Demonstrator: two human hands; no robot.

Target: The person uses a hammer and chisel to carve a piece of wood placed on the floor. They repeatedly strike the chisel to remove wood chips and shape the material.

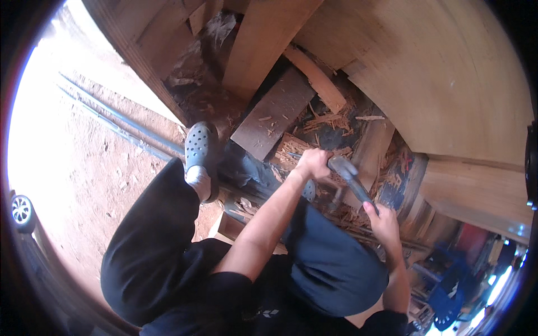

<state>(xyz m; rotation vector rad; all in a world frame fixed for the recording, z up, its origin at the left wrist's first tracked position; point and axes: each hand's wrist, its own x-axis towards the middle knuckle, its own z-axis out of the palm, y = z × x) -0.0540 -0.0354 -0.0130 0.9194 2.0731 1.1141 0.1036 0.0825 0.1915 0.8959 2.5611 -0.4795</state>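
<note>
My right hand point(385, 225) is wrapped round the dark handle of a hammer point(354, 182). The hammer's metal head lies right beside my left hand point(315, 163); whether they touch I cannot tell. My left fist grips a thin-shafted metal tool point(292, 154), like a chisel or screwdriver, whose slim shaft points left over a splintered piece of wood point(288, 147). Its handle is mostly hidden in my fingers. Just beyond lies a flat dark brown board point(274, 115), with wood chips point(330, 120) scattered beside it.
Large plywood panels point(431, 73) rise at the far right, and a pale plank point(263, 45) leans at the back. My grey clog point(200, 147) stands left of the brown board. Long metal pipes point(123, 131) lie on the dirt at left; a wheel point(22, 211) shows at the edge.
</note>
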